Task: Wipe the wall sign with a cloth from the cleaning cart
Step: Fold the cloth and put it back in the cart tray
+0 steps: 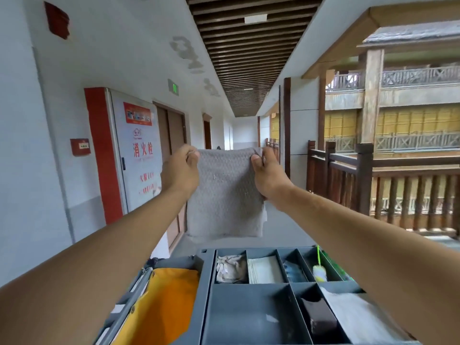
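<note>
A grey textured cloth hangs spread out in front of me, above the far end of the grey cleaning cart. My left hand pinches its top left corner and my right hand pinches its top right corner. The cloth's lower edge hangs free just above the cart. On the left wall, a white fire-hydrant cabinet door carries a red sign and red lettering. A small green sign sticks out from the wall higher up.
The cart's tray holds a crumpled beige rag, folded white cloths, a duster and a yellow bag. A red alarm box is on the left wall. A wooden railing runs along the corridor's right side.
</note>
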The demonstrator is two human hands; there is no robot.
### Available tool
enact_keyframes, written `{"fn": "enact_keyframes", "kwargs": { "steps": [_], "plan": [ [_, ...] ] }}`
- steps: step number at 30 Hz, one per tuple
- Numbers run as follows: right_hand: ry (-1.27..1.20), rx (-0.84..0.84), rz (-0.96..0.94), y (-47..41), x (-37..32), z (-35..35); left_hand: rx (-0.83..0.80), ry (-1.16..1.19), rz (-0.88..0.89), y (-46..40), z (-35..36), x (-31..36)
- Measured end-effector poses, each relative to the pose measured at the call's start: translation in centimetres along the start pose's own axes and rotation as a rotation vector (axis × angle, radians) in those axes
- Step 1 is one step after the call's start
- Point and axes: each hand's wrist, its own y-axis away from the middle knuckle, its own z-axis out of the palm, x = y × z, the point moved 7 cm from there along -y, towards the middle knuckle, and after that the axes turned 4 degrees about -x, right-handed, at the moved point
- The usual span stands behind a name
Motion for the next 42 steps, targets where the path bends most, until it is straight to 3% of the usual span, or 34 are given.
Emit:
{"fn": "enact_keyframes", "kwargs": {
  "steps": [10, 18, 30, 42],
  "plan": [
    [0.028, 0.041, 0.233, -5.2, 14.9, 2.9, -0.269, 0.108, -0.020, -1.4, 16.0, -10.5],
    [0.172, -0.024, 0.428, -4.0, 31.1, 7.0, -0.537, 0.078, -0.219, 5.4, 26.5, -21.6],
    [-0.036, -0.230, 0.745, 2.5, 45.9, 12.7, -0.667, 0.041, -0.391, 15.9, 33.6, -31.8],
    [-0.086, -0.240, 0.884, 5.6, 51.8, 15.1, -0.794, 0.045, -0.538, 21.4, 35.6, -36.0]
  ]
}}
